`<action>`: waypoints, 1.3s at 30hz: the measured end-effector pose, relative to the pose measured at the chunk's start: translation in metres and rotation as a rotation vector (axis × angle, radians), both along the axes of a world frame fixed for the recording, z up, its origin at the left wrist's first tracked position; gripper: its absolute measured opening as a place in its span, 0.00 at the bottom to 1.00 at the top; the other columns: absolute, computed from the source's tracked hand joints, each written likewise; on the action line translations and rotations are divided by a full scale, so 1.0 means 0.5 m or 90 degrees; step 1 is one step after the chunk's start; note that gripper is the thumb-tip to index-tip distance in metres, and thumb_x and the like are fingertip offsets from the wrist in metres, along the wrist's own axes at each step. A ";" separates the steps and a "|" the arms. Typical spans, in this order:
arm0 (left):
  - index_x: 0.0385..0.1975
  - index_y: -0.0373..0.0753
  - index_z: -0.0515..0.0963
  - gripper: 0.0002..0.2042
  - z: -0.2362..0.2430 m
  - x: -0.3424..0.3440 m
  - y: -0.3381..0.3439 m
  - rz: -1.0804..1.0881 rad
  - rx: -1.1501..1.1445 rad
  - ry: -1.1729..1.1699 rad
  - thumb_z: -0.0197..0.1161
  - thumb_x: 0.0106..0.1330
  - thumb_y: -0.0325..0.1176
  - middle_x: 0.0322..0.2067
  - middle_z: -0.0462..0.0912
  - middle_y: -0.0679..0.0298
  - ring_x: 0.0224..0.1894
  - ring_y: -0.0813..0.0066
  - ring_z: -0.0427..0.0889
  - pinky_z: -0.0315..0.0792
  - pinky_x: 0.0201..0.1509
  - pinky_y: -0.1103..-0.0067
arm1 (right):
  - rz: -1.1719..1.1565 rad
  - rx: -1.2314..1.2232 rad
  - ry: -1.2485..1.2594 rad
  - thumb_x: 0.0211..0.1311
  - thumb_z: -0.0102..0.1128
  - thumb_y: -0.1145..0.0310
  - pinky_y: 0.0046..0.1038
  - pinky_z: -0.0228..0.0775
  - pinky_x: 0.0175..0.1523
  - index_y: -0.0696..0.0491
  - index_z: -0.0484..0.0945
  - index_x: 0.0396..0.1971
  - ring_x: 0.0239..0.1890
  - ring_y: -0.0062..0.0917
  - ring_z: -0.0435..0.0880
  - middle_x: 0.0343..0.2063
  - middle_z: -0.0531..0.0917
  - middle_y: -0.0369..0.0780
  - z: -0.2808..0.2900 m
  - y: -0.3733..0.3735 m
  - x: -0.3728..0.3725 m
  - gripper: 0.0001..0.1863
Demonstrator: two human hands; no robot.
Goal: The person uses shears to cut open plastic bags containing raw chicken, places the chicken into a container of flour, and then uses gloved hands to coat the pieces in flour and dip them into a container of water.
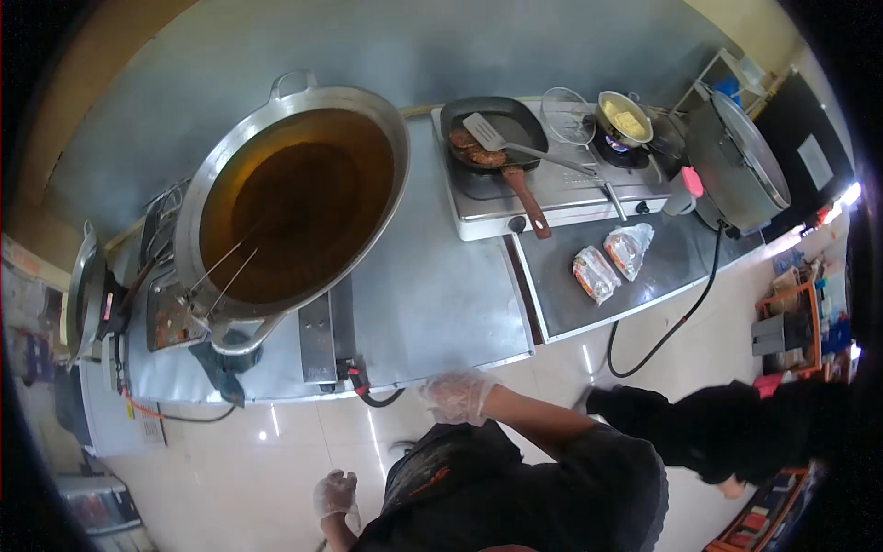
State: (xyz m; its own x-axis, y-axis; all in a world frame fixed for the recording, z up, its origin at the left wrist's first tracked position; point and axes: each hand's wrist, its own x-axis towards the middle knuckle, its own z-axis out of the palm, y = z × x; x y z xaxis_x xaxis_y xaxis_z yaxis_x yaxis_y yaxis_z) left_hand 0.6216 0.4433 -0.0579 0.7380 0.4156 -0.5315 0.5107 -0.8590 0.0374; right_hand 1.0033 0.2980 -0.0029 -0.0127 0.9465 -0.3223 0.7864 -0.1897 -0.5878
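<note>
My right hand (457, 396), in a clear plastic glove, hangs at the front edge of the steel counter (432, 294), fingers loosely apart, holding nothing. My left hand (334, 494), also gloved, is low beside my dark apron over the tiled floor, fingers curled in with nothing visible in them. A large metal wok of brown oil (303, 202) sits on the counter's left, with thin wire handles (225, 267) resting in it. Further right, a black frying pan (492, 129) on a two-burner stove (561, 189) holds brown patties (474, 152) and a metal spatula (485, 131).
A small pot of yellow food (625, 120) sits on the lit right burner beside a glass lid (566, 115). Two sealed packets (596, 273) (630, 248) lie on a lower steel table. A large lidded electric pot (736, 161) trails a black cable (671, 322). A person in black (727, 442) is at right.
</note>
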 end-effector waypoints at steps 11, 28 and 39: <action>0.40 0.40 0.82 0.16 0.014 -0.244 -0.368 0.743 0.009 -0.208 0.57 0.62 0.45 0.36 0.84 0.52 0.41 0.54 0.83 0.75 0.46 0.67 | 0.466 0.096 -0.058 0.51 0.55 0.63 0.43 0.75 0.37 0.59 0.78 0.33 0.33 0.41 0.83 0.27 0.82 0.49 0.096 0.079 -0.286 0.15; 0.39 0.33 0.80 0.16 0.264 -0.844 -1.031 1.599 0.685 -0.656 0.60 0.62 0.42 0.32 0.83 0.50 0.37 0.60 0.83 0.74 0.45 0.72 | 1.205 -0.057 0.236 0.59 0.61 0.58 0.31 0.69 0.58 0.59 0.72 0.55 0.50 0.34 0.80 0.49 0.80 0.48 0.259 -0.070 -1.604 0.28; 0.48 0.33 0.77 0.34 -0.068 -1.260 -1.016 1.823 0.022 -0.143 0.65 0.49 0.57 0.45 0.80 0.45 0.48 0.57 0.80 0.73 0.50 0.67 | 1.689 0.604 -0.231 0.54 0.59 0.61 0.38 0.69 0.53 0.53 0.62 0.62 0.51 0.37 0.78 0.48 0.79 0.47 0.011 -0.435 -2.347 0.34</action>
